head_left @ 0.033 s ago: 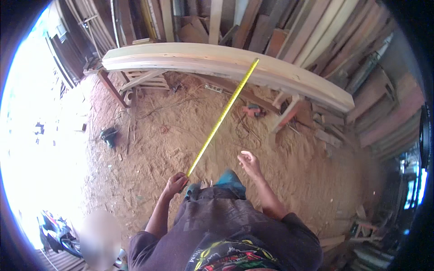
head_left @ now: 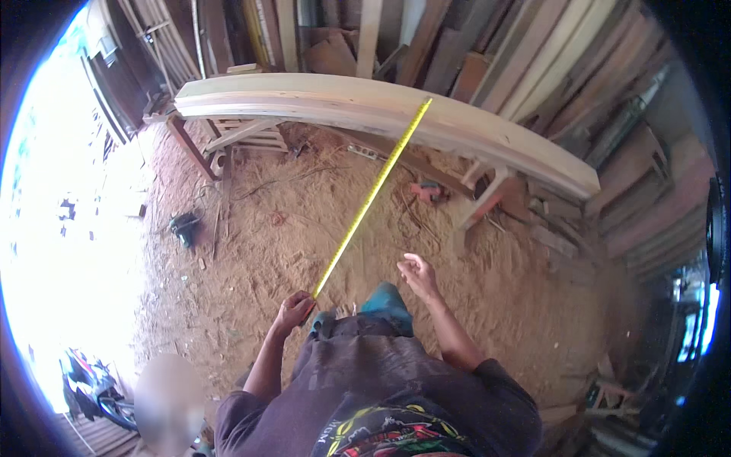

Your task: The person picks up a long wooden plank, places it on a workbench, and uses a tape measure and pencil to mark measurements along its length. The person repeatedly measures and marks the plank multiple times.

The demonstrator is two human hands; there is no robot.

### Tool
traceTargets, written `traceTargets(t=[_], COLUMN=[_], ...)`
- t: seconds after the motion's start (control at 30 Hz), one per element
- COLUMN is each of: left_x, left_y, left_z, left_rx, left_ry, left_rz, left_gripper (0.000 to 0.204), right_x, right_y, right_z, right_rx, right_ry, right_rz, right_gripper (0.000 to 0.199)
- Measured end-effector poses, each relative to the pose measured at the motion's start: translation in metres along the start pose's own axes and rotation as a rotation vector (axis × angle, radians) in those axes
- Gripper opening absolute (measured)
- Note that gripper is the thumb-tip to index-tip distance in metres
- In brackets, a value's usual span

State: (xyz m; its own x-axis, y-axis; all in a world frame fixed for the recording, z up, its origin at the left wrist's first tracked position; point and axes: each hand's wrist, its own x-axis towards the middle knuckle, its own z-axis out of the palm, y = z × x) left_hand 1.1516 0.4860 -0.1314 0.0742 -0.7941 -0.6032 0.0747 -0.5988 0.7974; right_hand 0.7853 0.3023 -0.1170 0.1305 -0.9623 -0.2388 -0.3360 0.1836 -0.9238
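Observation:
My left hand (head_left: 292, 311) is closed around the case of a tape measure, low in front of my left side. From it a long yellow tape blade (head_left: 365, 206) runs up and away to the right. The blade's far end lies over the top of a thick pale timber beam (head_left: 304, 87); whether it touches the wood I cannot tell. My right hand (head_left: 419, 277) hangs in the air to the right of the blade, apart from it. Its fingers are loosely bent with gaps between them, and nothing shows in them.
Wooden trestles (head_left: 487, 196) hold up the beam. A red power tool (head_left: 426, 191), a dark green power tool (head_left: 185, 228), a power strip (head_left: 364, 151) and cords lie on the sawdust-covered floor. Planks (head_left: 525, 57) lean behind the beam. A motorbike (head_left: 99, 388) and a blurred patch are at lower left.
The tape blade's far end has shifted slightly left along the beam. Both hands keep nearly the same place and pose; the whole view has moved a little.

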Motion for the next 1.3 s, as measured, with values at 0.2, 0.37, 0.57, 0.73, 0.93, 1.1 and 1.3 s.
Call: traceTargets(t=[0.2,0.37,0.57,0.73,0.93,1.1,1.3], left_x=[0.048,0.085,0.133,0.177,0.206,0.219,0.218], left_y=[0.017,0.030,0.083,0.122,0.148,0.156,0.170], left_z=[0.017,0.063,0.139,0.162,0.160,0.150,0.130], left_rx=[-0.089,-0.221,-0.371,-0.357,-0.413,-0.422,-0.367], left_ry=[0.300,0.637,0.861,0.801,0.794,0.845,0.835], left_rz=[-0.016,-0.040,-0.037,-0.060,-0.060,0.087,0.131], left_gripper=[0.020,0.020,0.023,0.024,0.018,0.019,0.019], right_x=[0.212,0.389,0.458,0.461,0.436,0.464,0.492], right_y=[-0.109,-0.218,-0.246,-0.237,-0.242,-0.301,-0.331], right_z=[-0.017,-0.029,-0.036,-0.042,-0.071,-0.099,-0.105], right_rx=[-0.476,-0.962,-1.222,-1.245,-1.209,-0.905,-0.878], right_ry=[-0.011,0.093,-0.198,-0.232,-0.325,-0.739,-0.646], right_rz=[-0.558,-0.934,-0.833,-0.862,-0.856,-0.476,-0.480], right_gripper=[0.060,0.110,0.133,0.122,0.117,0.102,0.065])
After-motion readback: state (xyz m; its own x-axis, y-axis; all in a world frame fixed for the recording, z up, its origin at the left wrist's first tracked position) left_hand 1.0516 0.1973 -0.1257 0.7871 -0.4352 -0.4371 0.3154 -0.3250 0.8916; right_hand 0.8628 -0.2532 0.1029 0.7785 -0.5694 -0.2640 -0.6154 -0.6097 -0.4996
